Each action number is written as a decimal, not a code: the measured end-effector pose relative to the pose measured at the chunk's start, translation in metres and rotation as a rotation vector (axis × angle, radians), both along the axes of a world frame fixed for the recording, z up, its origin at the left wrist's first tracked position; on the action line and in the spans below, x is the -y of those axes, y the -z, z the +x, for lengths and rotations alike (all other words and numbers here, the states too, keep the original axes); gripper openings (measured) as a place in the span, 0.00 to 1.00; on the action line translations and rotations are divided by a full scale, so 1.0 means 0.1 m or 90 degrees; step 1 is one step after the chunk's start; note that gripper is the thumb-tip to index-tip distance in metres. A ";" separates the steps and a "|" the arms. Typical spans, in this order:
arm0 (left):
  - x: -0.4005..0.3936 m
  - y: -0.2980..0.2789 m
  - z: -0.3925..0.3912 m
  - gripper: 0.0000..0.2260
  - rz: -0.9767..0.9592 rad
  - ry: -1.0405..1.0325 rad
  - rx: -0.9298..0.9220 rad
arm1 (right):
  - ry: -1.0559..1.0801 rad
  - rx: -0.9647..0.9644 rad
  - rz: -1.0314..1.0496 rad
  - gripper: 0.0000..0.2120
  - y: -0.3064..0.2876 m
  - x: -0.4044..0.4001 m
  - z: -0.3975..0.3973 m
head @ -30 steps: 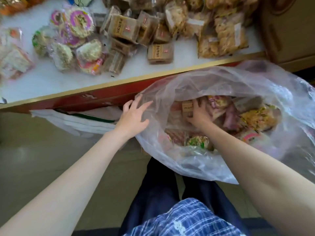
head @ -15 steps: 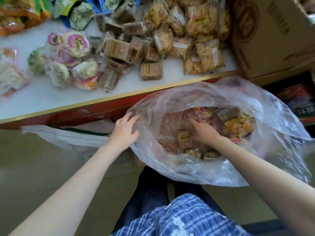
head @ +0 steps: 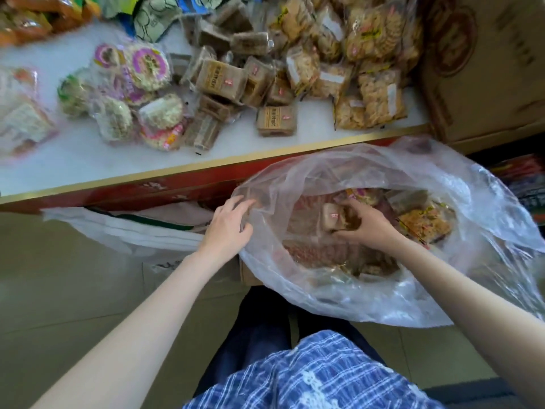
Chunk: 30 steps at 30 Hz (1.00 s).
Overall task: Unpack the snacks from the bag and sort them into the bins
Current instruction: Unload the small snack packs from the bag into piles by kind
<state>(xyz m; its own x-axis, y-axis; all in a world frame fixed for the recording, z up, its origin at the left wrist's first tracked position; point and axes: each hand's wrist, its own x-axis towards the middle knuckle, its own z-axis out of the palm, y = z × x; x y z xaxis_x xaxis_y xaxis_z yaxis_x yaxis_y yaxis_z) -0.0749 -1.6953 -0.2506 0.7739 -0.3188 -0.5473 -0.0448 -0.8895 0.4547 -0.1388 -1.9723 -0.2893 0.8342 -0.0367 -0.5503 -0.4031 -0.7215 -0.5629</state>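
The clear plastic bag (head: 368, 296) sits open below the desk (head: 73, 160) edge. The left hand (head: 228, 228) grips the bag's rim, fingers curled over the film. The right hand (head: 365, 224) is inside the bag, fingers curled round a brown snack packet (head: 331, 216). Sorted snack piles (head: 236, 84) lie on the desk.

Both bare arms reach forward; the left hand (head: 228, 224) has loosely bent fingers, the right hand (head: 365, 224) has curled fingers.
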 end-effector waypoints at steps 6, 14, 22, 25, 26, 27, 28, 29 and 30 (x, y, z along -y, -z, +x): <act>-0.07 -0.15 0.18 0.20 -0.066 -0.069 0.061 | 0.136 0.177 0.173 0.26 -0.93 -0.10 0.60; -0.23 -0.21 0.17 0.20 -0.083 -0.142 0.049 | 0.244 0.215 0.180 0.29 -1.04 -0.81 1.97; -0.43 -0.17 0.07 0.20 -0.089 -0.158 0.046 | 0.350 0.168 0.277 0.28 -1.11 -1.20 2.54; -0.38 -0.17 0.11 0.21 -0.094 -0.148 0.039 | 0.345 0.148 0.307 0.22 -1.17 -0.97 2.19; -0.34 -0.16 0.12 0.21 -0.102 -0.144 0.045 | 0.319 0.137 0.326 0.20 -1.20 -0.84 2.01; -0.29 -0.16 0.12 0.21 -0.111 -0.133 0.053 | 0.286 0.128 0.328 0.18 -1.23 -0.69 1.81; -0.24 -0.15 0.12 0.21 -0.118 -0.115 0.063 | 0.252 0.120 0.311 0.16 -1.26 -0.54 1.57; -0.18 -0.14 0.11 0.21 -0.118 -0.091 0.072 | 0.227 0.111 0.299 0.13 -1.27 -0.40 1.35; -0.12 -0.13 0.09 0.21 -0.110 -0.060 0.084 | 0.216 0.089 0.294 0.11 -1.26 -0.27 1.11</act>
